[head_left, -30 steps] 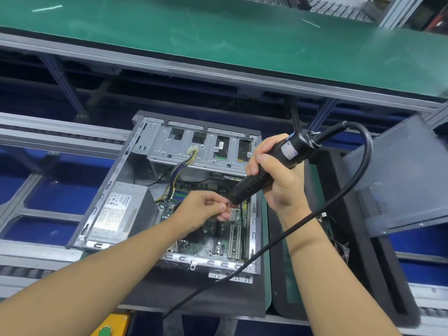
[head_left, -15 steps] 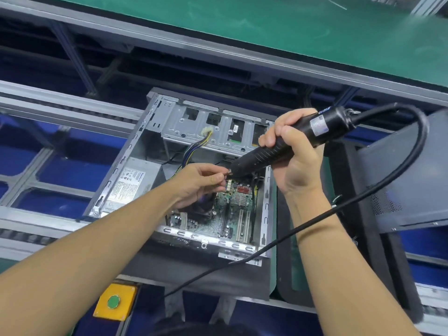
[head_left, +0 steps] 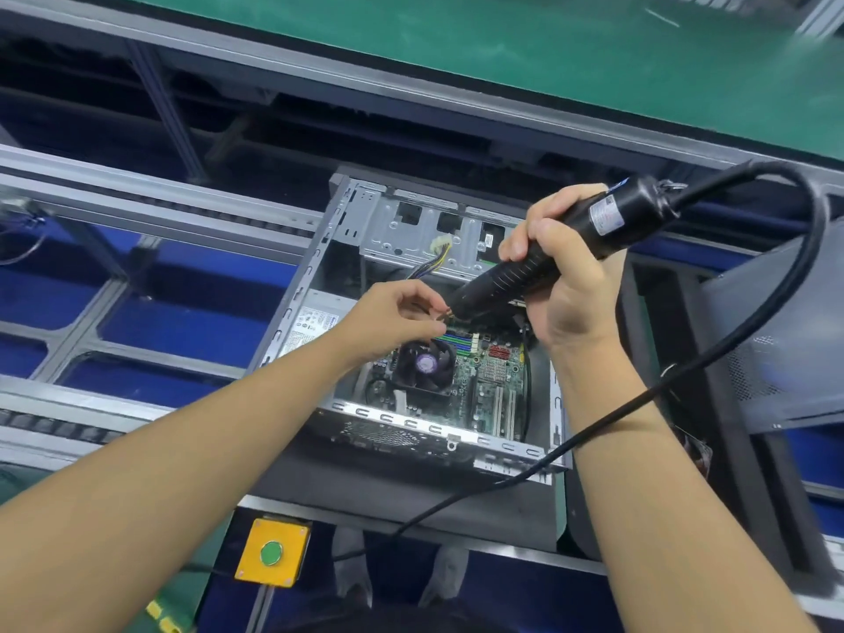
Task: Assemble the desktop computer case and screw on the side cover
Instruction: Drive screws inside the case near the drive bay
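Observation:
An open desktop computer case [head_left: 315, 276] lies on its side, showing the motherboard [head_left: 484, 381], a CPU fan [head_left: 424, 363] and a grey power supply [head_left: 315, 322]. My right hand [head_left: 561, 276] grips a black electric screwdriver [head_left: 539, 262] slanted down to the left, its cable [head_left: 776, 312] looping right. My left hand [head_left: 402, 317] pinches something small, probably a screw, at the screwdriver's tip above the motherboard. The dark side cover [head_left: 785, 340] leans at the right, off the case.
The case rests on a dark pallet [head_left: 411, 495] on a roller conveyor frame [head_left: 137, 207]. A green belt [head_left: 502, 52] runs across the top. A yellow box with a green button [head_left: 271, 552] sits at the near edge. Blue panels lie below the frame.
The view has shifted so the case sits further right and lower. Both hands stay together at the screwdriver tip, raised a little above the motherboard, and the CPU fan is uncovered.

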Demonstrator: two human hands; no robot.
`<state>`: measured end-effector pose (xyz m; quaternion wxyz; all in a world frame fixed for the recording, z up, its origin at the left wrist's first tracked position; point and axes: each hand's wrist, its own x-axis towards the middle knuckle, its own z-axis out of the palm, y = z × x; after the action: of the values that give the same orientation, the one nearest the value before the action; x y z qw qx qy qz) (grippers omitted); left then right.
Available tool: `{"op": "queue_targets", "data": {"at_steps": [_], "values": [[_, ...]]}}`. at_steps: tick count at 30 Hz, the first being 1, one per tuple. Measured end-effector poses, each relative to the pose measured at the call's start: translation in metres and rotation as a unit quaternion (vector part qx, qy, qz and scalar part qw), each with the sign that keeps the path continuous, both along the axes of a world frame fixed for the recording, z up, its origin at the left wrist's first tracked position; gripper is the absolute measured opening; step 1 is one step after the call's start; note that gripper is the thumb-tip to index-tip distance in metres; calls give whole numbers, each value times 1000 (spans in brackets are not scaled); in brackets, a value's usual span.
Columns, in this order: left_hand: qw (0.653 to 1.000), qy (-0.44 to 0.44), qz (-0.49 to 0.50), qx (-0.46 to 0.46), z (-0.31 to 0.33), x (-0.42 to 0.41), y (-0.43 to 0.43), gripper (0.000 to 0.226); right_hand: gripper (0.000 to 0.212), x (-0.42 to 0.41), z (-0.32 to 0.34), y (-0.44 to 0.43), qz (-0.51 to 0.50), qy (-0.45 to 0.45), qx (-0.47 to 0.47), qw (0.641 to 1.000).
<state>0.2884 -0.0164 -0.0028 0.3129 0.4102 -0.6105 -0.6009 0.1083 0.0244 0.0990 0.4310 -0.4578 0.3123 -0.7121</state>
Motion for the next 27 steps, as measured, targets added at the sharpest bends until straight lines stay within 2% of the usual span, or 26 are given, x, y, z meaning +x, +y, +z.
{"op": "queue_targets", "data": {"at_steps": [3, 6, 10, 13, 19, 21, 23, 25, 27], "values": [[990, -75, -17, -116, 0, 9, -1, 22, 25, 7, -5, 4, -9, 2, 4, 1000], [979, -103, -41, -172, 1, 13, 3, 23, 24, 14, -7, 9, -15, -1, 7, 1000], [975, -123, -85, -163, 5, 14, 13, 41, 25, 22, -5, 16, -18, -20, 12, 1000], [982, -114, -84, -122, 6, 13, 25, 42, 27, 25, -2, 20, -23, -12, 17, 1000], [993, -61, 76, -72, 16, 11, 48, 29, 26, 20, 5, 35, 1, -9, 18, 1000], [995, -34, 82, -49, 23, 11, 59, 31, 28, 16, 6, 42, 5, -2, 19, 1000], [999, -27, 18, -24, 30, 13, 73, 29, 30, 14, 7, 48, 2, -1, 19, 1000], [995, -54, -84, 7, 32, 16, 86, 17, 31, 12, 8, 53, -2, 2, 18, 1000], [971, -112, -208, 44, 33, 17, 97, 18, 31, 12, 8, 57, -10, 8, 21, 1000]]}}
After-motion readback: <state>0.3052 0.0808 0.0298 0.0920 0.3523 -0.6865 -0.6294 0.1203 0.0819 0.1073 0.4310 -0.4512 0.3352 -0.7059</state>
